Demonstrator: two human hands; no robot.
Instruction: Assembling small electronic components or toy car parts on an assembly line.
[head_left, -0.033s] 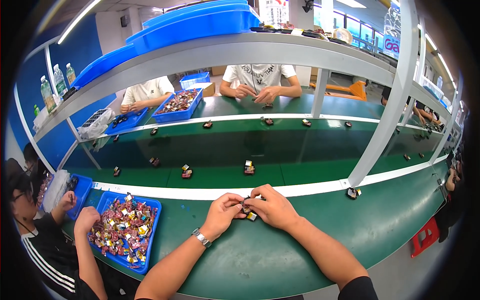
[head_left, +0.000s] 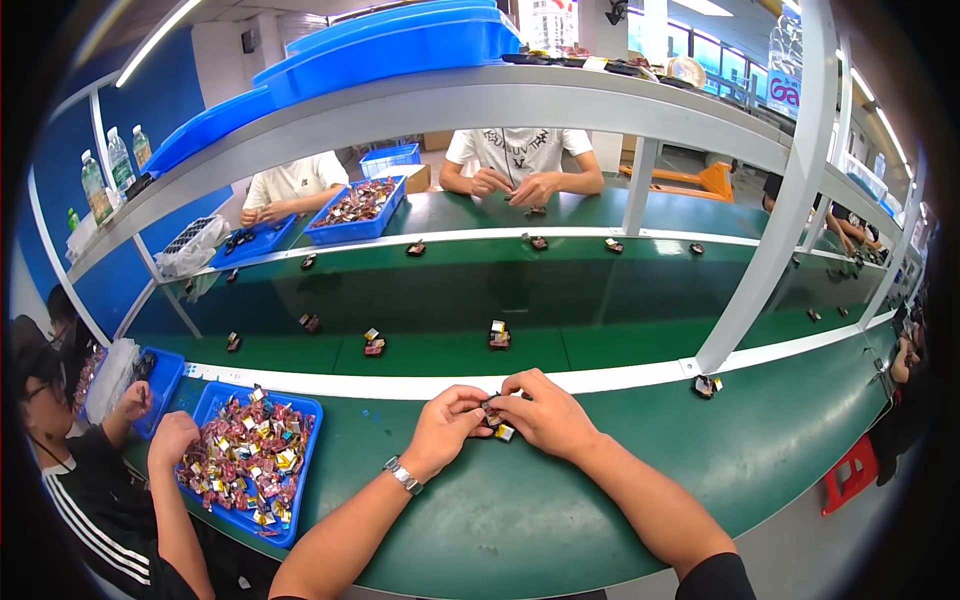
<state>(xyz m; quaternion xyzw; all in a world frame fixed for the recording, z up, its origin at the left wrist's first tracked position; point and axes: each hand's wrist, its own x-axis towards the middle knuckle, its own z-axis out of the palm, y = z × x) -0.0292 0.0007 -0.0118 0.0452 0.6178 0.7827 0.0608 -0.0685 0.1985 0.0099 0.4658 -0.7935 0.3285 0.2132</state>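
Observation:
My left hand (head_left: 445,428), with a metal watch on its wrist, and my right hand (head_left: 552,418) meet over the near green worktop. Between their closed fingertips is a small electronic assembly (head_left: 503,432), dark with a yellow-and-white piece showing at its lower side. Fingers cover most of it, so its exact shape is hidden. To the left of my hands stands a blue tray (head_left: 316,440) heaped with small reddish circuit boards (head_left: 245,460) that carry wires and yellow-and-white pieces. A similar black-cased assembly (head_left: 706,386) lies farther right on the worktop.
Beyond a white rail (head_left: 430,385), several assemblies lie on a green conveyor belt (head_left: 440,300). A slanted white post (head_left: 765,210) and an overhead shelf (head_left: 500,95) with blue bins frame the bench. A co-worker's arm (head_left: 172,480) reaches beside the tray; other people sit opposite.

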